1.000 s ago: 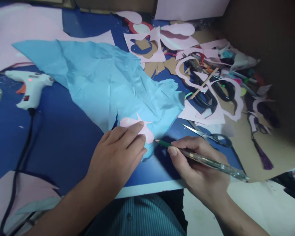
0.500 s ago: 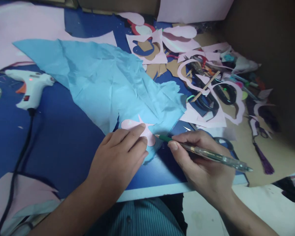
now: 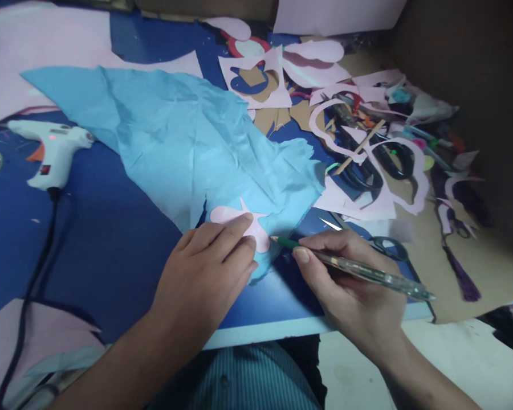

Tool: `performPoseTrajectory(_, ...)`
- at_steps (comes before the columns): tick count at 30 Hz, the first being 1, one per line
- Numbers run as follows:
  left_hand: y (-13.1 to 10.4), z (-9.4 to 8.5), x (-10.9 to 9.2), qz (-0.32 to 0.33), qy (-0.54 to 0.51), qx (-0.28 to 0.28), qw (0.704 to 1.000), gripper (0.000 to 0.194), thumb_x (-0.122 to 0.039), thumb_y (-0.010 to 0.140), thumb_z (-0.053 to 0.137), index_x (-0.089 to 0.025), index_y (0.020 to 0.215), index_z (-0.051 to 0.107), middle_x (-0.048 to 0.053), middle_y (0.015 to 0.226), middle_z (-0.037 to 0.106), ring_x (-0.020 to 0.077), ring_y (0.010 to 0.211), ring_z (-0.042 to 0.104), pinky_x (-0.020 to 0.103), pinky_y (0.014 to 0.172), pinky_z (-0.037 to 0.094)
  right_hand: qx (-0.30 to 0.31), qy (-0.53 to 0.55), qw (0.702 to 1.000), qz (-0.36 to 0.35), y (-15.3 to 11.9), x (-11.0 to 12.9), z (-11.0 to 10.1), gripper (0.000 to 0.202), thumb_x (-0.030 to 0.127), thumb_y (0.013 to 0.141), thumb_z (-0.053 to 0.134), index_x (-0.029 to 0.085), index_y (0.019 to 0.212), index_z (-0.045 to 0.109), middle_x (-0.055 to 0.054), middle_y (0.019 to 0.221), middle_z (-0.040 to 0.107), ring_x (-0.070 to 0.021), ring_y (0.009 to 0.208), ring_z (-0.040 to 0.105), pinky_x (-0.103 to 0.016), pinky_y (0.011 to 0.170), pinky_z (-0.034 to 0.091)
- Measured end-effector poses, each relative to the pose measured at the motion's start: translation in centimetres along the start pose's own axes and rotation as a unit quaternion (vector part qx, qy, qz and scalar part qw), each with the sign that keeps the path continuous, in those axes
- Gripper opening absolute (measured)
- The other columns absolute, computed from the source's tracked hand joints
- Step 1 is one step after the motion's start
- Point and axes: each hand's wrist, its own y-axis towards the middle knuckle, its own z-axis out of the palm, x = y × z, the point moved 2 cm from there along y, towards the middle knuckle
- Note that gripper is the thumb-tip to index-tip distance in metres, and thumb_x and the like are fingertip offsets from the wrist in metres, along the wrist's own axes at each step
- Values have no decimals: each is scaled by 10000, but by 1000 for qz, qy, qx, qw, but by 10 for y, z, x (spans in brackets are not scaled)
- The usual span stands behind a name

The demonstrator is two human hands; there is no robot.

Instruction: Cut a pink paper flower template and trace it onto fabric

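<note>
My left hand (image 3: 211, 265) lies with its fingers extended, pressing a small pink cutout (image 3: 261, 234) flat on the blue crumpled sheet (image 3: 175, 131). The cutout has rounded lobes and a thin pointed tip; part of it is hidden under my fingers. Between the thumb and fingers of my right hand (image 3: 350, 279) is a pen (image 3: 367, 270) with a green front end and a clear barrel. Its tip rests at the right edge of the cutout, on or just above the blue sheet. Partly behind my right hand lie scissors (image 3: 389, 247).
A white glue gun (image 3: 57, 151) with a black cord lies left, its light glowing red. Pink scraps (image 3: 419, 176), a wooden stick (image 3: 361, 148) and assorted tools clutter the right. A purple tassel (image 3: 461, 273) lies far right. The table's front edge (image 3: 273, 333) runs below my hands.
The pen's rear end has shifted slightly left, with its tip still beside the cutout's right edge. My left hand stays in place. The view has moved very slightly.
</note>
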Motion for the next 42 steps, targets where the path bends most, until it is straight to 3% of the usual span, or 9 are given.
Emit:
performPoseTrajectory(10, 0, 1, 0, -1, 3, 12, 1000, 186, -231, 1121, 582, -226, 1166, 762, 43, 1532, 718, 291, 1124, 728, 493, 892, 590, -14, 19, 1000, 4, 3, 0, -3, 67, 292, 984, 805, 267, 941, 760, 34, 747, 780, -151, 585, 700, -283, 570, 550)
performPoseTrajectory(17, 0, -1, 0, -3, -3, 12, 1000, 212, -227, 1123, 573, -215, 1159, 782, 59, 1522, 724, 299, 1105, 732, 505, 867, 602, 27, 38, 999, -2, 11, 3, 3, 47, 273, 1008, 785, 278, 965, 769, 26, 809, 789, -156, 615, 693, -290, 583, 553)
performPoseTrajectory(42, 1, 1, -1, 0, 7, 13, 1000, 205, -240, 1124, 569, -220, 1140, 773, 51, 1538, 715, 292, 1117, 739, 495, 888, 600, 18, 19, 1000, -15, 2, 1, 0, 38, 246, 1011, 769, 258, 986, 743, 28, 793, 798, -145, 615, 717, -273, 590, 564)
